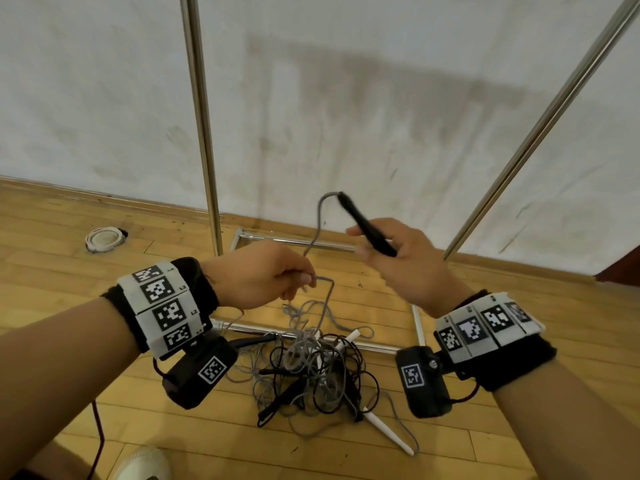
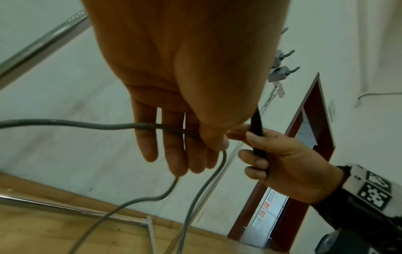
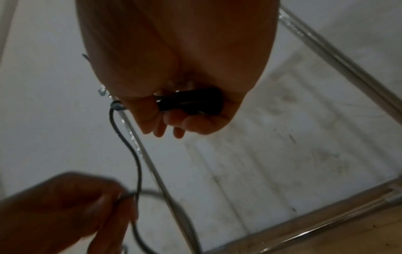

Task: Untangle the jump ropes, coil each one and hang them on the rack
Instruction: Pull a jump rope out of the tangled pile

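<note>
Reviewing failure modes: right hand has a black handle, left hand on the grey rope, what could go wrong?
1. The grey rope runs into the tangled pile; pulling may tighten knots or drag the pile.
2. The left hand only pinches the rope; it could slip.
3. The right hand holds the black handle near its end, so it may twist loose.

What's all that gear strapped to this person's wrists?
Both forearms are bare, with no sleeves. Each wrist wears a black fabric cuff wrapped by a band of white panels printed with black-and-white square codes: left band, right band. Under each wrist hangs a small black box bearing one more code: left box, right box. A thin dark red cable trails from the left box.
</note>
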`<state>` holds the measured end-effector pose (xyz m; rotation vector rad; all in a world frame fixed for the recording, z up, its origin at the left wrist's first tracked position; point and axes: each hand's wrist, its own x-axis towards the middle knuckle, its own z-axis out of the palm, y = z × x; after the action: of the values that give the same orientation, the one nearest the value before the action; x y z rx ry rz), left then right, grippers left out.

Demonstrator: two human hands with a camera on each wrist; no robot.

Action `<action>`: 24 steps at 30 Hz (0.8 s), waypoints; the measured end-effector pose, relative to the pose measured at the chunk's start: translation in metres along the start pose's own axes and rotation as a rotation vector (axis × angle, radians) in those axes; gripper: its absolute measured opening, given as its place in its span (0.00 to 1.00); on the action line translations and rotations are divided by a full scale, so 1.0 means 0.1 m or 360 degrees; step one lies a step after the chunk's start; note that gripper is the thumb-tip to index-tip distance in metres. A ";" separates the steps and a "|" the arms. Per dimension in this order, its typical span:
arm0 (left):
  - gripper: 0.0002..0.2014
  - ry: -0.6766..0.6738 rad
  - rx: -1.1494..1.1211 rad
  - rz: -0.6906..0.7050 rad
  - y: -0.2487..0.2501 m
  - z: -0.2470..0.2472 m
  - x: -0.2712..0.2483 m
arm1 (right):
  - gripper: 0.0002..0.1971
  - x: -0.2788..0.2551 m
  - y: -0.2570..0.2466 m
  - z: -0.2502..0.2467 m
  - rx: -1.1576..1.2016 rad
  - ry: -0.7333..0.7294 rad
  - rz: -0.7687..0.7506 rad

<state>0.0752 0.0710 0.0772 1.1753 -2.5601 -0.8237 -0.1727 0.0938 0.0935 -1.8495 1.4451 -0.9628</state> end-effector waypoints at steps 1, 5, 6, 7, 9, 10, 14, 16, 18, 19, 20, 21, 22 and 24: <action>0.11 0.0031 -0.0013 0.0029 0.05 -0.01 0.00 | 0.10 -0.02 -0.03 0.07 -0.0012 -0.0117 -0.0031; 0.12 0.0277 -0.0135 0.0077 0.17 -0.05 0.00 | 0.05 -0.03 -0.10 0.24 -0.0069 -0.0284 -0.0163; 0.13 0.0321 -0.0186 0.0079 0.18 -0.05 0.00 | 0.03 -0.02 -0.11 0.25 -0.0079 -0.0251 -0.0150; 0.12 0.0352 -0.0225 0.0078 0.18 -0.05 0.00 | 0.04 0.00 -0.10 0.24 -0.0115 -0.0204 -0.0145; 0.11 0.0371 -0.0250 0.0049 0.12 -0.05 -0.01 | 0.09 0.04 -0.08 0.20 -0.0190 -0.0094 -0.0152; 0.10 0.0341 -0.0239 0.0013 0.08 -0.05 -0.01 | 0.10 0.06 -0.08 0.17 -0.0196 -0.0027 -0.0157; 0.08 -0.0043 -0.0096 -0.0138 -0.15 0.00 -0.03 | 0.09 0.11 -0.09 0.01 -0.0070 0.0317 -0.0146; 0.08 -0.0233 -0.0044 -0.0209 -0.26 0.07 -0.05 | 0.10 0.14 -0.10 -0.11 0.0047 0.0525 -0.0159; 0.09 -0.0266 -0.0074 -0.0265 -0.33 0.10 -0.06 | 0.10 0.15 -0.09 -0.22 0.0090 0.0634 -0.0189; 0.10 -0.0254 -0.0101 -0.0288 -0.35 0.09 -0.05 | 0.09 0.15 -0.07 -0.27 0.0086 0.0657 -0.0194; 0.10 -0.0255 -0.0142 -0.0310 -0.36 0.09 -0.04 | 0.09 0.15 -0.05 -0.31 0.0072 0.0678 -0.0193; 0.10 -0.0283 -0.0196 -0.0331 -0.37 0.09 -0.04 | 0.09 0.14 -0.02 -0.34 0.0053 0.0707 -0.0187; 0.10 -0.0330 -0.0247 -0.0341 -0.38 0.09 -0.05 | 0.09 0.14 0.01 -0.37 0.0031 0.0746 -0.0175; 0.08 -0.0392 -0.0316 -0.0330 -0.38 0.11 -0.06 | 0.08 0.15 0.06 -0.43 0.0001 0.0818 -0.0124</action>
<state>0.0988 0.0595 0.0466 1.3657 -2.4925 -1.3120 -0.2095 0.0768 0.1152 -1.7413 1.6634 -1.5598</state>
